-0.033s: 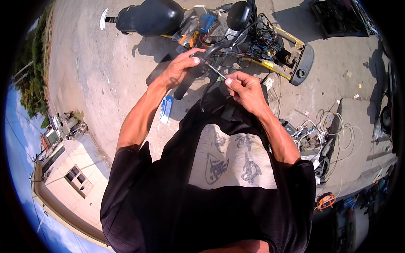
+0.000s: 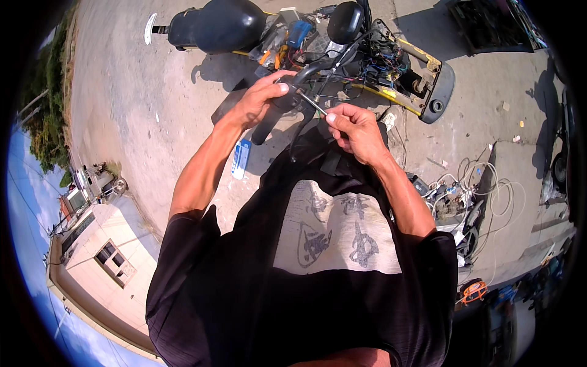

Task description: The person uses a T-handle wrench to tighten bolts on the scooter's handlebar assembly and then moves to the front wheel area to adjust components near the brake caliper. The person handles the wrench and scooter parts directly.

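Observation:
A stripped-down electric scooter with a yellow frame (image 2: 391, 96) and a black seat (image 2: 227, 27) stands in front of me. My left hand (image 2: 260, 103) is closed around the dark control housing near the end of its handlebar (image 2: 315, 67), thumb on top. Between the thumb and fingers of my right hand (image 2: 361, 131) is a slim screwdriver (image 2: 313, 104), its handle mostly hidden in the hand. The metal shaft slants up and left, and its tip meets the housing beside my left hand. A black oval mirror (image 2: 345, 23) rises beyond the bar.
Loose wiring (image 2: 385, 64) fills the scooter's exposed front. Tools, including a blue item (image 2: 299, 33), lie on its footboard. On the ground are a blue-and-white box (image 2: 241, 159) at left and tangled pale cable (image 2: 498, 183) at right. A building (image 2: 98, 244) stands lower left.

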A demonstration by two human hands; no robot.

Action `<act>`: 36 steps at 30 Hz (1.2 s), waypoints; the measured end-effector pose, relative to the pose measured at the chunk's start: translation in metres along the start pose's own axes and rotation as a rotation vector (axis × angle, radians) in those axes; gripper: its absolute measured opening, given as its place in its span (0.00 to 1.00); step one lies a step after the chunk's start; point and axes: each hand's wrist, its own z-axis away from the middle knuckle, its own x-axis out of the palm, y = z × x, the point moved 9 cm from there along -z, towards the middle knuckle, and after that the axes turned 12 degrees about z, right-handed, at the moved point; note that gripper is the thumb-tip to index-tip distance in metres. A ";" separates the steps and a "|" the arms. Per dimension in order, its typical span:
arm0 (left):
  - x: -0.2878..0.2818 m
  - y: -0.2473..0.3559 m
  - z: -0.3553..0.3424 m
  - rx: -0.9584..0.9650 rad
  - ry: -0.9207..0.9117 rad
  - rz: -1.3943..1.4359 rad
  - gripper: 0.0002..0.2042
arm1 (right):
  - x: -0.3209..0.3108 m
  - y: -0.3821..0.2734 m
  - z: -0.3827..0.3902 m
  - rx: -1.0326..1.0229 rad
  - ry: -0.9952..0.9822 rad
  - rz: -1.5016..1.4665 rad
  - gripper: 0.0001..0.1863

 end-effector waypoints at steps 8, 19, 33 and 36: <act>-0.001 0.001 0.001 -0.005 -0.011 -0.033 0.25 | 0.027 -0.064 0.038 -0.763 0.520 1.320 0.10; -0.002 -0.001 0.000 0.022 0.002 -0.023 0.25 | 0.000 -0.012 -0.005 -0.089 -0.007 0.089 0.10; 0.013 0.008 0.008 0.016 0.033 -0.117 0.25 | -0.008 -0.018 0.012 -0.088 0.013 0.194 0.13; 0.017 0.011 0.015 0.023 0.107 -0.236 0.27 | -0.005 -0.016 0.028 -0.287 0.051 0.107 0.16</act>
